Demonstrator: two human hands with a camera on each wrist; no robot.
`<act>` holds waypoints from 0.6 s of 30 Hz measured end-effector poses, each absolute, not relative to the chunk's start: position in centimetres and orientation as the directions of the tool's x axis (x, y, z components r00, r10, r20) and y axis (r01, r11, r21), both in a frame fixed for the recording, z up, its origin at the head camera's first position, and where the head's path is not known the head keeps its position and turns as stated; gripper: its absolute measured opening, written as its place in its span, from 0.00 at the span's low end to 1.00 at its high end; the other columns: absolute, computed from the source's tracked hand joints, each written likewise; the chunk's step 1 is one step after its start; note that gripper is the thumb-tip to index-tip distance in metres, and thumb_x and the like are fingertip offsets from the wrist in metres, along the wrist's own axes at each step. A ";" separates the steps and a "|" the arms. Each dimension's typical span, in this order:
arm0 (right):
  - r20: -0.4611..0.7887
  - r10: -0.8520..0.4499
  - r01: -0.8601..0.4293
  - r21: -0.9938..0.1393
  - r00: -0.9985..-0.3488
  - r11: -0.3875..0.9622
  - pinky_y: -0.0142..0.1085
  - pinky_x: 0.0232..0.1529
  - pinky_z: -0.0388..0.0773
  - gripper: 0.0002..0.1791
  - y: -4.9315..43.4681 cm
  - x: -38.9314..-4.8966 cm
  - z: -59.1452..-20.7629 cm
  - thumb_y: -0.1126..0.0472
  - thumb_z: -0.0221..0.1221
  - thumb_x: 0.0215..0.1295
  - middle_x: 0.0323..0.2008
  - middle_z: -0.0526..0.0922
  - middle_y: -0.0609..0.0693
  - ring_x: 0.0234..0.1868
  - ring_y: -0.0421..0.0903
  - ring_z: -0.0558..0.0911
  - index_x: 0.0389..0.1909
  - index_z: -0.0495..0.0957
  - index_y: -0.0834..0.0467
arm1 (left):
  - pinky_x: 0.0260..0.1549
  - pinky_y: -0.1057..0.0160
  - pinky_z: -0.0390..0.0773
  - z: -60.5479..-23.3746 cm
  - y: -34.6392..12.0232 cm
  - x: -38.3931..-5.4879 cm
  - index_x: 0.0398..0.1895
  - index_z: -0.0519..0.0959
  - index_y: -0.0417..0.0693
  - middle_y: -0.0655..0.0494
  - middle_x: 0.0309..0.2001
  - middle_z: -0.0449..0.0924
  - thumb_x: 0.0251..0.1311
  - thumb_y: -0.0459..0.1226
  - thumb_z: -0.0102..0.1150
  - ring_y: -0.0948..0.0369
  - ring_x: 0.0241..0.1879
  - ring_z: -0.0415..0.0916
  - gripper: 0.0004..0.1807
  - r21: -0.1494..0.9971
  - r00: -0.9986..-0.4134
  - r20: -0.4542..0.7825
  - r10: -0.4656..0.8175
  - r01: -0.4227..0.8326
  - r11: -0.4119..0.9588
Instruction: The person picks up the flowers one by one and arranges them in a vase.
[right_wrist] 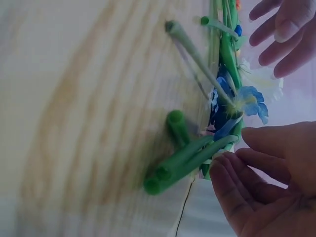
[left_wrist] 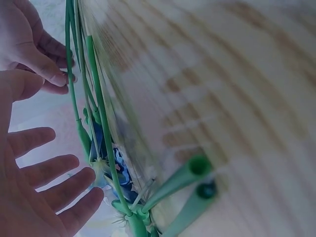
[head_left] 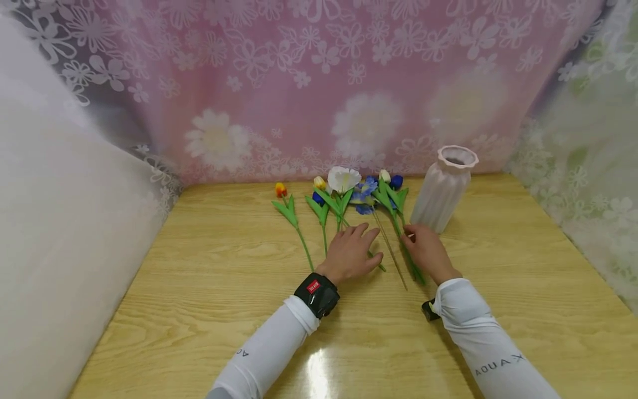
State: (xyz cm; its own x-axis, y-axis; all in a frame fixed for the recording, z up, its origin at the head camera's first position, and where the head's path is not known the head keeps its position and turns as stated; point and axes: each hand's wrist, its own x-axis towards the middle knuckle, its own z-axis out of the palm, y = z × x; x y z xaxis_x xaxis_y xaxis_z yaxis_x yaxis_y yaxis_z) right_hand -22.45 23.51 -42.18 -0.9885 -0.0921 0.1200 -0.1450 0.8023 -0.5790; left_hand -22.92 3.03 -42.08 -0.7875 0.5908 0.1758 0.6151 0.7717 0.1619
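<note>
My left hand is spread over the stems in the middle of the table, its fingers apart and holding nothing. Under and beyond it lie a white flower, a yellow-white tulip and a blue tulip. Farther right, my right hand has thumb and fingertips at a green tulip stem, pinching it. That stem belongs to a bunch with a white tulip and a dark blue tulip. Between the hands is a blue flower on a thin brownish stem.
A pale ribbed vase stands upright just beyond my right hand. An orange tulip lies apart at the left. The wooden table ends at a pink floral curtain behind the flowers.
</note>
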 end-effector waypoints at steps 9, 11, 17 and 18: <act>0.135 -0.099 -0.158 -0.547 -0.986 0.822 0.52 0.41 0.75 0.18 23.3 -22.8 -42.8 0.66 0.54 0.68 0.38 0.81 0.66 0.38 0.60 0.80 0.51 0.75 0.76 | 0.57 0.50 0.66 -42.6 3.2 -22.9 0.68 0.67 0.56 0.51 0.66 0.65 0.68 0.54 0.48 0.52 0.62 0.65 0.28 0.147 -0.789 0.177 0.589 0.613 0.777; 0.129 -0.098 -0.153 -0.539 -0.987 0.828 0.52 0.41 0.75 0.17 23.3 -22.9 -42.8 0.65 0.54 0.69 0.38 0.81 0.66 0.38 0.60 0.80 0.51 0.75 0.76 | 0.57 0.51 0.66 -42.7 3.2 -23.0 0.68 0.67 0.56 0.51 0.66 0.65 0.68 0.53 0.48 0.53 0.62 0.65 0.28 0.145 -0.791 0.178 0.586 0.610 0.779; 0.111 -0.096 -0.142 -0.547 -0.989 0.825 0.53 0.41 0.75 0.16 23.3 -23.1 -42.7 0.65 0.54 0.69 0.40 0.82 0.66 0.39 0.61 0.81 0.48 0.78 0.74 | 0.58 0.51 0.66 -42.6 3.3 -23.2 0.68 0.68 0.55 0.51 0.66 0.65 0.67 0.50 0.51 0.53 0.62 0.64 0.27 0.174 -0.790 0.192 0.582 0.611 0.772; 0.109 -0.093 -0.138 -0.552 -0.990 0.823 0.53 0.41 0.75 0.16 23.3 -23.1 -42.7 0.65 0.54 0.69 0.40 0.82 0.66 0.39 0.61 0.81 0.48 0.78 0.74 | 0.58 0.51 0.66 -42.6 3.3 -23.2 0.68 0.68 0.55 0.51 0.66 0.65 0.67 0.50 0.51 0.53 0.63 0.64 0.27 0.175 -0.790 0.193 0.582 0.611 0.772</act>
